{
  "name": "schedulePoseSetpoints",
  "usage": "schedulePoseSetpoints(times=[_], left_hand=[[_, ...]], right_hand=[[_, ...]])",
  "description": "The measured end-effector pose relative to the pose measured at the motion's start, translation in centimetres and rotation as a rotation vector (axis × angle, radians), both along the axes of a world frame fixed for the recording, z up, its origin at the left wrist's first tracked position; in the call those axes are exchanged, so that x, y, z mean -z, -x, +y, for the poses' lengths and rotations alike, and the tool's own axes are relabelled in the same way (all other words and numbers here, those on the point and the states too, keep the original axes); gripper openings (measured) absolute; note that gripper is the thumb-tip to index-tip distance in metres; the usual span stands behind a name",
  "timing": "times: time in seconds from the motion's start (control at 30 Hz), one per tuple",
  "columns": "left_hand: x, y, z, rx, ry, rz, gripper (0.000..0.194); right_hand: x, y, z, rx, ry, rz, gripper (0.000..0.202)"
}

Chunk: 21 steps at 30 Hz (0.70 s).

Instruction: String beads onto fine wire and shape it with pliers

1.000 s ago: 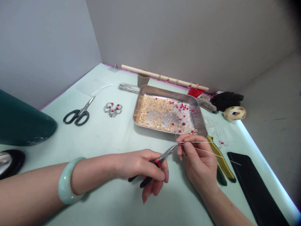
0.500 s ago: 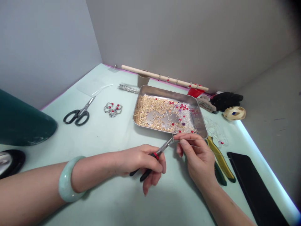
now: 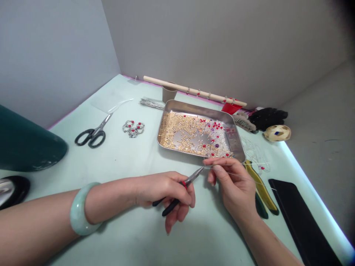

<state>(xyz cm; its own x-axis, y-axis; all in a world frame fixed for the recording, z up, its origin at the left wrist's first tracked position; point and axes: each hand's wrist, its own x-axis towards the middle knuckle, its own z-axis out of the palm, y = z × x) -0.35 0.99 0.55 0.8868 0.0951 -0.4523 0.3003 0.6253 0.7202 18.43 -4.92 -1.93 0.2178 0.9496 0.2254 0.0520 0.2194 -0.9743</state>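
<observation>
Pliers (image 3: 194, 176) edged leftward, left hand (image 3: 173, 190) gripping | right hand (image 3: 237, 184) seemingly pinching wire (image 3: 262, 184) | tray (image 3: 194, 107) beyond

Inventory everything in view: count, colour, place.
Needle-nose pliers: one, silver-black, centre
Thin wire: count unclear, silver, centre
Rectangular metal tray: one, silver, centre
Small round beads: uncountable, gold, clear, red, in tray
Wooden rod: one, pale, behind tray
Cup-like containers: two, beige, red, behind tray
Wire bundle: one, silver, tray's left
Beaded wirework cluster: one, silver-red, left
Steel scissors: one, black handles, left
Cylinder: one, dark green, left
Long-handled tool: one, yellow-green, right
Flat slab: one, black, right
Shell-like object: one, cream, right
Soft bundle: one, black, right
Tabletop: one, pale green, beneath
Bangle: one, pale green, lower left
Left hand, right hand: two, ungloved, centre
</observation>
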Motion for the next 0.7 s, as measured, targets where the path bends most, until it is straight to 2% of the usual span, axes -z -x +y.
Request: schedulePoseSetpoints(times=[0.43, 0.7], left_hand=[[0.43, -0.17, -0.39, -0.013, 0.002, 0.061, 0.016], [0.54, -0.16, -0.32, -0.001, 0.0, 0.066, 0.014]], right_hand=[[-0.08, -0.05, -0.23, -0.019, 0.006, -0.112, 0.008], [0.15, -0.03, -0.37, -0.025, 0.047, -0.094, 0.007]])
